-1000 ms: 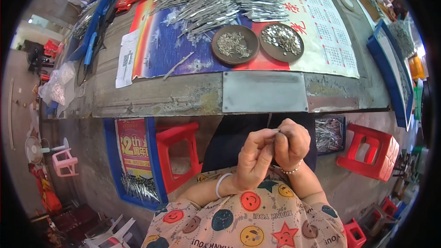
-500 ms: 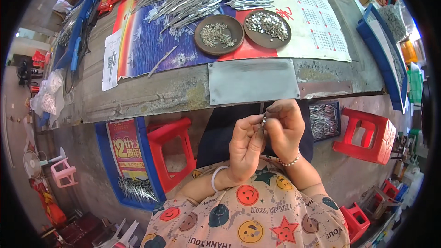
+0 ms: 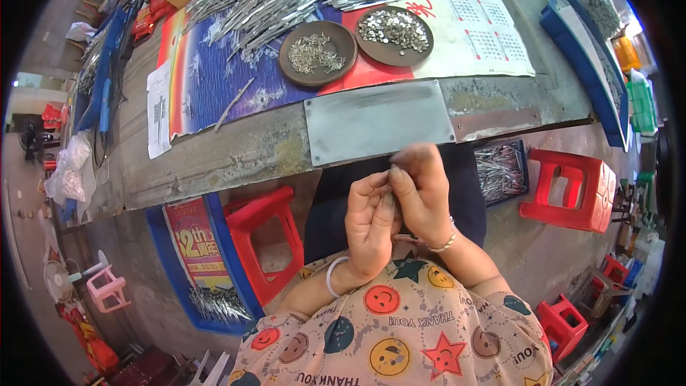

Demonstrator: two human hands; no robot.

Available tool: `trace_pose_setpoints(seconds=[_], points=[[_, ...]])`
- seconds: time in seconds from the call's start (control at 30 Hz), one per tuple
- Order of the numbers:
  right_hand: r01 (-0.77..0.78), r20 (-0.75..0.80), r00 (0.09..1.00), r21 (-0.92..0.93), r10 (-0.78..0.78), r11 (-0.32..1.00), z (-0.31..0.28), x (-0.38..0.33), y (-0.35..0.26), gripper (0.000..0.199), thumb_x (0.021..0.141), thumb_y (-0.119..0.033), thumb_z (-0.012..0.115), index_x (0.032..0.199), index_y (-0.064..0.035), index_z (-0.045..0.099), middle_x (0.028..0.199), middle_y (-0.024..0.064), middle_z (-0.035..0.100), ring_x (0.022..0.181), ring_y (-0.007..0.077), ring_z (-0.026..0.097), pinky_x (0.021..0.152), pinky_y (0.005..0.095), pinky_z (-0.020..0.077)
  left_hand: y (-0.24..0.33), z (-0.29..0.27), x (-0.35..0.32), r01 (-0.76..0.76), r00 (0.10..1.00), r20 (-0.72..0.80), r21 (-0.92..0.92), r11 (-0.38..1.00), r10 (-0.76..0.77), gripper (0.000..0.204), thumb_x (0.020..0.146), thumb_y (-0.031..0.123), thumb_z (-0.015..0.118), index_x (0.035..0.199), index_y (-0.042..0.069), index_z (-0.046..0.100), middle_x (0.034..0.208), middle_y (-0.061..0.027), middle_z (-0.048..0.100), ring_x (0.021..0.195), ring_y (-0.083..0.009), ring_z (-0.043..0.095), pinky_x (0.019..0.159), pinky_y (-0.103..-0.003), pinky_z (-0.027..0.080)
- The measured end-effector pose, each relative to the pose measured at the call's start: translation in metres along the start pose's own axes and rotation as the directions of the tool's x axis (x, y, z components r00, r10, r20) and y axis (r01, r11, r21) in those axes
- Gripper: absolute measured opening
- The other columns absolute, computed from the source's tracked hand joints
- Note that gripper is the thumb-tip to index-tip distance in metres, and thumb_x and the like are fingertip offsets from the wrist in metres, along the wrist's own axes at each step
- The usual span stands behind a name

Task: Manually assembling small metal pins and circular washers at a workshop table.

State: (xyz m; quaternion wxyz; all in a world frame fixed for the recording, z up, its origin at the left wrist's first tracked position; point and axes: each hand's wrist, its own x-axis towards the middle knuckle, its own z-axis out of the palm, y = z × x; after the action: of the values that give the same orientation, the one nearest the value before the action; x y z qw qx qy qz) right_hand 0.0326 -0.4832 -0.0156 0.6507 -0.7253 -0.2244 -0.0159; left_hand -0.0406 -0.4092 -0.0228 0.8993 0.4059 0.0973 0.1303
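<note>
My left hand (image 3: pixel 369 229) and my right hand (image 3: pixel 424 200) meet just in front of the table's near edge, fingertips pressed together. Both are closed in a pinch. Whatever sits between the fingers is hidden now; half a second ago a tiny shiny metal piece showed there. Beyond them a smooth grey metal plate (image 3: pixel 379 125) is fixed on the table edge. Behind it stand two brown round dishes: one dish (image 3: pixel 289 77) holds small metal pins, the other dish (image 3: pixel 421 57) small shiny discs. A large heap of slim metal tools (image 3: pixel 286 0) lies farther back.
A single slim metal piece (image 3: pixel 234 104) lies on the printed sheet at the left. Blue bins (image 3: pixel 161 243) and red stools (image 3: pixel 268 250) stand below the table on the left. On the right are a bin of metal pieces (image 3: pixel 500 171), a red stool (image 3: pixel 572 186) and a blue tray (image 3: pixel 582 64).
The view has shifted slightly, and my hands appear a little farther left. My right fingers have closed over the small metal piece, which no longer shows.
</note>
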Motion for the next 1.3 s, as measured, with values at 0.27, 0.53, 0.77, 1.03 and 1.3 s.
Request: trace_pose_setpoints(seconds=[0.27,0.53,0.77,1.03,1.3], points=[[-0.116,0.199,0.973,-0.005,0.115,0.993,-0.017,0.008,-0.011,0.011,0.080,-0.006,0.059,0.085,0.0029,0.056,0.074,0.0107,0.055,0.063,0.0183,0.055,0.058,0.0299,0.0460,0.000,-0.004,0.000,-0.096,0.995,-0.022,0.179,0.979,0.101,0.027,0.097,0.008,0.048,0.124,0.007,0.042,0.081,0.0025,0.051,0.056,-0.0008,0.038,0.047,-0.015,0.028],[0.282,0.064,0.959,-0.120,-0.276,0.952,-0.004,0.006,0.023,0.021,0.077,-0.015,0.071,0.073,-0.0025,0.055,0.062,0.0096,0.051,0.050,0.0268,0.053,0.044,0.0330,0.0411,-0.004,-0.003,0.004,-0.052,0.996,-0.060,0.234,0.971,0.068,0.022,0.099,0.016,0.045,0.119,0.008,0.043,0.085,0.0023,0.051,0.055,-0.0001,0.034,0.046,-0.015,0.024],[0.140,0.114,0.987,-0.289,-0.111,0.947,-0.008,-0.003,0.008,0.022,0.083,-0.017,0.066,0.073,-0.0023,0.054,0.060,0.0126,0.053,0.051,0.0306,0.056,0.046,0.0365,0.0450,-0.003,-0.001,0.000,-0.025,0.998,-0.046,0.178,0.984,0.034,0.021,0.099,0.016,0.047,0.118,0.007,0.045,0.098,0.0006,0.055,0.069,-0.0013,0.045,0.054,-0.014,0.032],[0.033,-0.020,0.999,0.012,-0.032,0.999,-0.016,0.001,-0.001,0.013,0.086,-0.010,0.065,0.091,0.0003,0.059,0.081,0.0075,0.059,0.060,0.0126,0.055,0.055,0.0232,0.0441,-0.009,-0.004,-0.003,-0.054,0.995,0.089,0.135,0.989,0.042,0.029,0.098,0.002,0.044,0.126,0.005,0.038,0.093,-0.0016,0.055,0.061,-0.0008,0.040,0.051,-0.015,0.032],[0.350,-0.047,0.936,0.070,-0.348,0.934,-0.003,-0.005,0.025,0.030,0.082,0.011,0.059,0.105,-0.0015,0.044,0.074,0.0100,0.055,0.056,0.0165,0.053,0.047,0.0260,0.0412,-0.011,-0.007,-0.004,-0.070,0.996,0.070,0.153,0.986,0.060,0.028,0.098,0.010,0.046,0.125,0.006,0.039,0.099,-0.0043,0.056,0.067,-0.0029,0.045,0.055,-0.015,0.035]])
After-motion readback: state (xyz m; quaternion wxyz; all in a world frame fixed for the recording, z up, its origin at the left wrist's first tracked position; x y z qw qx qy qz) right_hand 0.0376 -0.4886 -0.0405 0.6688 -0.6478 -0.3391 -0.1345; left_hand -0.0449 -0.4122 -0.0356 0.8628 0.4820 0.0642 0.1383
